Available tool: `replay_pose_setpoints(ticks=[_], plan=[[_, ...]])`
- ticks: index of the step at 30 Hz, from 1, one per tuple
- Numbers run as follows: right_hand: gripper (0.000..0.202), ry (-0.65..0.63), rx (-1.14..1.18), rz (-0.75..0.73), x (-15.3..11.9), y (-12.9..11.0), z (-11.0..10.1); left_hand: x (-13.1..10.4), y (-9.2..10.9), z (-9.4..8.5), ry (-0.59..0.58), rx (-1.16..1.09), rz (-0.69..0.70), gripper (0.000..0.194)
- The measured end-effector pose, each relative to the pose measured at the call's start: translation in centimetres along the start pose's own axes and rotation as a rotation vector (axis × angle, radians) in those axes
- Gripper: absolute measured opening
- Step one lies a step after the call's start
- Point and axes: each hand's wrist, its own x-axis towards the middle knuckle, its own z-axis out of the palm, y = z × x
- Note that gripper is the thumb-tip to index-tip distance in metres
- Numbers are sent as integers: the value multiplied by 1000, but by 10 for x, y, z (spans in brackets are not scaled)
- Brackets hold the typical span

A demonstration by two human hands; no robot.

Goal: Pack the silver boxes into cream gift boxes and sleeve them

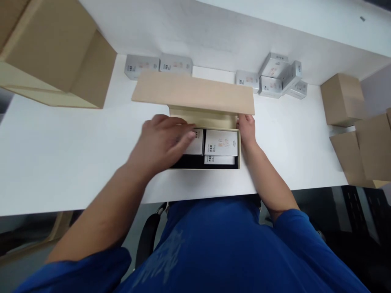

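A tan gift box [240, 148] with a black lining lies on the white table in front of me, its lid [195, 93] raised and leaning back. Inside, a silver-white carton [221, 142] occupies the right part, above another carton [220, 160] that shows only along its front edge. To the left is a further white carton [198, 142], partly covered by my left hand [166, 140], whose fingers stretch across it with the thumb apart. My right hand [247, 128] holds the back right corner of the gift box, just under the lid, fingers curled and partly hidden.
Two silver cartons [142, 66] stand by the back wall, left of centre. More silver cartons [271, 86] are grouped and stacked at the back right. A large tan box [58, 49] rises at the left, and several tan boxes [343, 99] sit along the right side.
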Motion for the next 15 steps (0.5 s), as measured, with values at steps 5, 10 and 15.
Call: replay_pose_setpoints(ticks=[5, 10, 15], plan=[[64, 142, 113, 96, -6, -11, 7, -1, 20, 33, -18, 124, 171, 61], [66, 119, 80, 66, -6, -10, 7, -5, 24, 43, -11, 138, 207, 53], [69, 123, 65, 58, -6, -10, 8, -5, 23, 47, 24, 101, 198, 57]])
